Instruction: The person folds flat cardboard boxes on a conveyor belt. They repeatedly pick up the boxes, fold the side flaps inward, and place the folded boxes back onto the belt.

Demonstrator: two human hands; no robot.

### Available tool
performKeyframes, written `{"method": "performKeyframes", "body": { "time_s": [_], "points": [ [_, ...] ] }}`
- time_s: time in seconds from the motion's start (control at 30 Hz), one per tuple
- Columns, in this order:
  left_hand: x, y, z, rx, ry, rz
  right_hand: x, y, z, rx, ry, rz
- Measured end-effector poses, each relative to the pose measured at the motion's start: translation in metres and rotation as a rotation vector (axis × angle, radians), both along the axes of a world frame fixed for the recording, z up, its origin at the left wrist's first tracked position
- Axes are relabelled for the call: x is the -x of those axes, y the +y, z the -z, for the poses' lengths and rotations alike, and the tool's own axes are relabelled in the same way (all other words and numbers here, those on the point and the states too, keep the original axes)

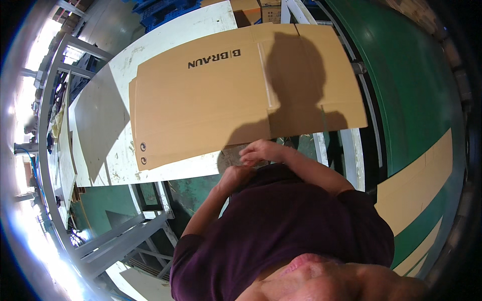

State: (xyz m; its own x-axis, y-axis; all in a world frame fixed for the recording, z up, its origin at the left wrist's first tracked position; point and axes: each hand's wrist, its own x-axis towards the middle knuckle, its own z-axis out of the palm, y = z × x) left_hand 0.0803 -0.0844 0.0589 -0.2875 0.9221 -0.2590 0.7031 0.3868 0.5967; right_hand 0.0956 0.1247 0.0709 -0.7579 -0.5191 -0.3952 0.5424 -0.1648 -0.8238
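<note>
A flat brown cardboard carton blank (201, 105) lies across the white table, with dark print near its far edge. At its left side the edge of another sheet shows underneath. Just off the blank's near edge, in front of my body, my hands are close together. My left hand (238, 177) is curled into a loose fist below the right. My right hand (262, 151) has bent fingers drawn together, pointing left. Whatever either hand may hold is hidden or too small to make out.
A shadow of a head and shoulders falls on the blank. The white table (95, 135) extends to the left, beside a grey metal frame (42, 130). To the right runs a green conveyor belt (406, 100) carrying cardboard sheets (419, 183). Blue pallets (163, 12) sit at the back.
</note>
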Motion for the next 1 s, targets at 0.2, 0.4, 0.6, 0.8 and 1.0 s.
{"method": "performKeyframes", "body": {
  "time_s": [0.2, 0.4, 0.6, 0.8, 1.0],
  "points": [
    [0.033, 0.089, -0.045, -0.424, 0.567, -0.247, -0.014, 0.210, -0.056, -1.501, 0.418, 0.961],
    [0.054, 0.091, 0.016, -0.437, 0.528, -0.089, -0.020, 0.362, -0.002, -0.719, 0.119, 0.988],
    [0.059, 0.094, 0.023, -0.450, 0.506, -0.099, 0.048, 0.228, -0.111, -1.297, 0.627, 0.417],
    [0.059, 0.096, 0.031, -0.489, 0.420, -0.169, 0.128, 0.071, -0.040, -1.704, 0.519, 0.212],
    [0.056, 0.098, 0.032, -0.517, 0.318, -0.307, 0.132, 0.081, 0.007, -1.613, 0.612, 0.085]
  ]
}}
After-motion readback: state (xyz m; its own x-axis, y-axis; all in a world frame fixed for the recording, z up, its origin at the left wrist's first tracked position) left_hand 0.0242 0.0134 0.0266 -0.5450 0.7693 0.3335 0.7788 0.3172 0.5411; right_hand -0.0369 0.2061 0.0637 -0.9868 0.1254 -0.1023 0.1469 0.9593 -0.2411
